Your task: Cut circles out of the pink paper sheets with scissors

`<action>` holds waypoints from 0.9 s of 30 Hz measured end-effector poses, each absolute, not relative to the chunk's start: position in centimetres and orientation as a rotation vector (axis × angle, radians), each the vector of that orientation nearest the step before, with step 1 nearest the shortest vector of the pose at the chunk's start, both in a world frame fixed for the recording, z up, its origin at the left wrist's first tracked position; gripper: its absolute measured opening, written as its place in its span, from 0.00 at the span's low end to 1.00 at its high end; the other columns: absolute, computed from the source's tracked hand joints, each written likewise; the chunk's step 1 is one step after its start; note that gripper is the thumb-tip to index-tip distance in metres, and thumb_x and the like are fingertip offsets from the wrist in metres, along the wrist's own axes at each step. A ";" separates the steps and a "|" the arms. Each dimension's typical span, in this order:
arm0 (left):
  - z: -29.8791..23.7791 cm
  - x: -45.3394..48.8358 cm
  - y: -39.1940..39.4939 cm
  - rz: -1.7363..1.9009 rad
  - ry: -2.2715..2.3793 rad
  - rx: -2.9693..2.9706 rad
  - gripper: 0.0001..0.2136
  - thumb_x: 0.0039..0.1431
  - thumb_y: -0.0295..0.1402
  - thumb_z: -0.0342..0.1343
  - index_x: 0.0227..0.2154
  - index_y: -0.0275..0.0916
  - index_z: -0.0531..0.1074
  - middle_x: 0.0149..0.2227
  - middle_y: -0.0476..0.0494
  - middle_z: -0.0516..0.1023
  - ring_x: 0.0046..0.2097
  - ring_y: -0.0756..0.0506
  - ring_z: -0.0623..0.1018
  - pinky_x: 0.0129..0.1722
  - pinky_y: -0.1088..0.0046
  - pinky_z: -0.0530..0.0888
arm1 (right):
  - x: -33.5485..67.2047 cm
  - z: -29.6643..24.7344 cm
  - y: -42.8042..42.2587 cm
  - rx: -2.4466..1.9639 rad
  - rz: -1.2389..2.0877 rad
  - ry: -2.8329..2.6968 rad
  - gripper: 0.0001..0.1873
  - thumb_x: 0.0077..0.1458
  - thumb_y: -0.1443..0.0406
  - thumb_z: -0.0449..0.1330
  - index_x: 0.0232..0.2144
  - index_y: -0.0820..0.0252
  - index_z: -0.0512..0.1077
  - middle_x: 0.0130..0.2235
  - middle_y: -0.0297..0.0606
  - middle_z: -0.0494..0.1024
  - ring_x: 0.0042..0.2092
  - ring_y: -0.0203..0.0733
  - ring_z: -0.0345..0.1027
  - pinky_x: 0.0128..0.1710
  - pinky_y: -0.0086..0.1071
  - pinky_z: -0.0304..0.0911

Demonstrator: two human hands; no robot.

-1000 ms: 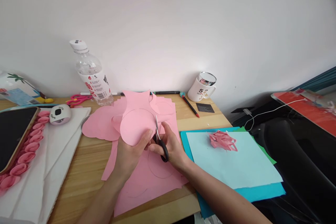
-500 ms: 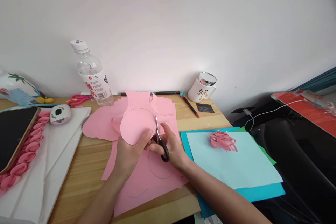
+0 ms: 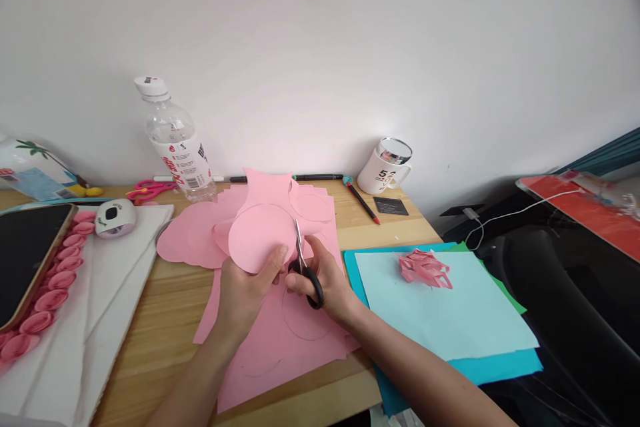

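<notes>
A: What are the hands doing with that pink paper?
B: The left hand [image 3: 245, 300] pinches the pink cut-out sheet [image 3: 263, 237] by its lower edge, thumb on top. The right hand [image 3: 330, 283] grips the black-handled scissors [image 3: 315, 290], its blades upright at the sheet's right edge.

A: Where is the sheet, exactly?
B: Above the stack of pink paper [image 3: 270, 373], in the middle of the desk [image 3: 133, 320]. It hides part of the stack and some of the black pen [image 3: 317, 177] by the wall.

A: Anything crowding them?
B: On the left, pink paper discs [image 3: 193, 233] overlap the stack's edge. The plastic bottle [image 3: 183, 160] stands just behind those, near the pink-handled scissors [image 3: 150, 190].

A: And on the right?
B: The right forearm crosses the pale blue sheet [image 3: 430, 320], where crumpled pink strips [image 3: 424, 268] lie. Farther back are a red-tipped pencil [image 3: 364, 201], a white mug [image 3: 383, 170] and a small black card [image 3: 391, 205].
</notes>
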State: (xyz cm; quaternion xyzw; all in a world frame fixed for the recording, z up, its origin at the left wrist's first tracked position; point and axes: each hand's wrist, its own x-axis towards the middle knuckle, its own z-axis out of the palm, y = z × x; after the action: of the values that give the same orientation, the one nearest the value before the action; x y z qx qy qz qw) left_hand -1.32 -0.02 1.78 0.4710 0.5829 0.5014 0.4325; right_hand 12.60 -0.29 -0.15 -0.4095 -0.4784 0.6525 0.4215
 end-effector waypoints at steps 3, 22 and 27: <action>1.8 -1.3 0.0 1.251 1.451 1.180 0.14 0.46 0.40 0.61 0.14 0.37 0.70 0.15 0.49 0.72 0.20 0.49 0.73 0.20 0.75 0.71 | 12.6 -0.3 -0.3 -1.036 1.625 -1.205 0.41 0.41 0.58 0.71 0.50 0.60 0.51 0.22 0.26 0.68 0.23 0.33 0.57 0.22 0.27 0.52; 1.9 -1.1 -0.1 1.287 1.329 1.150 0.15 0.51 0.36 0.58 0.12 0.37 0.69 0.14 0.50 0.71 0.18 0.52 0.69 0.17 0.78 0.68 | 12.2 -0.7 -0.3 -0.993 1.694 -1.130 0.50 0.36 0.57 0.73 0.54 0.61 0.49 0.23 0.26 0.68 0.25 0.34 0.59 0.25 0.29 0.57; 1.6 -1.1 0.0 1.309 1.372 1.093 0.15 0.47 0.36 0.61 0.12 0.37 0.67 0.13 0.52 0.69 0.18 0.52 0.68 0.18 0.77 0.68 | 12.2 -0.4 -0.3 -1.048 1.701 -1.151 0.53 0.36 0.56 0.73 0.57 0.63 0.47 0.20 0.24 0.65 0.23 0.35 0.59 0.23 0.29 0.55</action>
State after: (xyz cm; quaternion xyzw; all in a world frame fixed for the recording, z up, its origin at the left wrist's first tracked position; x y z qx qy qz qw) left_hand -1.14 0.03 1.60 0.4438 0.5572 0.5313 0.4586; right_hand 12.19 -0.29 -0.43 -0.4155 -0.4564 0.6741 0.4059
